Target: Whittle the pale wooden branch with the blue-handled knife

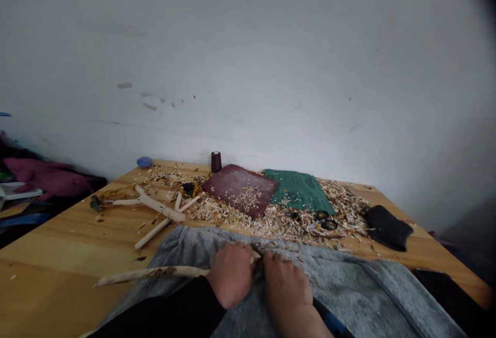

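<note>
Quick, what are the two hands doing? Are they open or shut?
Left hand: closed, holding a wooden stick.
Right hand: curled by the stick's tip; cannot tell if it holds anything.

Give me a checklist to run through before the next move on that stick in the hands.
1. Left hand closed around the pale wooden stick: ok.
2. Right hand holding a blade or other tool: cannot tell, nothing shows clearly between the hands.
3. Gray fleece cloth lying under both hands: ok.
4. Black-handled scissors lying on the wood shavings, apart from the hands: ok.
5. Forked wooden branch lying on the pine table, away from the stick: ok.
</note>
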Demonstrator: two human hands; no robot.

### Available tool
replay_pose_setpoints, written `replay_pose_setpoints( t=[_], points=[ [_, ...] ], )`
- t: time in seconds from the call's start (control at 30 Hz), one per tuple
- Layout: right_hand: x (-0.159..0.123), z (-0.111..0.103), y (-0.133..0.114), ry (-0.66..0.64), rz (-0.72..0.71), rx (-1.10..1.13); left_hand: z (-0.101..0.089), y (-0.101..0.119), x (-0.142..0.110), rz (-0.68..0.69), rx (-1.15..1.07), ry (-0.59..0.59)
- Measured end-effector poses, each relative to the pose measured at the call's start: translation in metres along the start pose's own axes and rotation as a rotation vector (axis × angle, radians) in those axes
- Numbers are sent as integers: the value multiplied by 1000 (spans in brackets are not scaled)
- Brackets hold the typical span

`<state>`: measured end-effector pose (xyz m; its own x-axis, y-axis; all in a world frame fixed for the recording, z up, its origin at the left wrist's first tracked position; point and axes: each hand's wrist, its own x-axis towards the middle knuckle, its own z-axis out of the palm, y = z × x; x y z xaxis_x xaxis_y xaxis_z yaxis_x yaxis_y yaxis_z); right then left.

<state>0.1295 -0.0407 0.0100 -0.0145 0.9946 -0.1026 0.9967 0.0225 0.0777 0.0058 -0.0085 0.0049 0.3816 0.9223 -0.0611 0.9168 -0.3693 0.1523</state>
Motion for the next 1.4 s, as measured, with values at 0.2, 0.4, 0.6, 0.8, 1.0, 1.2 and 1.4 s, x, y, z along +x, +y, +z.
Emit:
replay_pose_setpoints(
  t=[0.2,0.4,0.6,0.8,1.0,1.2,1.4],
  points=[
    [-5,5,8,-2,-20,7,-1,-1,0,5,-14,-6],
    [-18,9,13,37,-40,-53,-3,-5,2,22,-20,-5],
    [-13,4,11,10,-42,-41,-5,-3,1,32,-23,-8],
    [-4,1,6,3,-26,-12,-3,-1,0,35,-34,-14],
    [-7,-3,24,-82,-80,83,-6,-12,2,53,-54,-35],
    [-3,6,39,-66,-134,146,-5,-20,6,69,-67,-60],
    [-1,3,33,-71,-110,136,-4,-15,5,76,-55,-56]
  ],
)
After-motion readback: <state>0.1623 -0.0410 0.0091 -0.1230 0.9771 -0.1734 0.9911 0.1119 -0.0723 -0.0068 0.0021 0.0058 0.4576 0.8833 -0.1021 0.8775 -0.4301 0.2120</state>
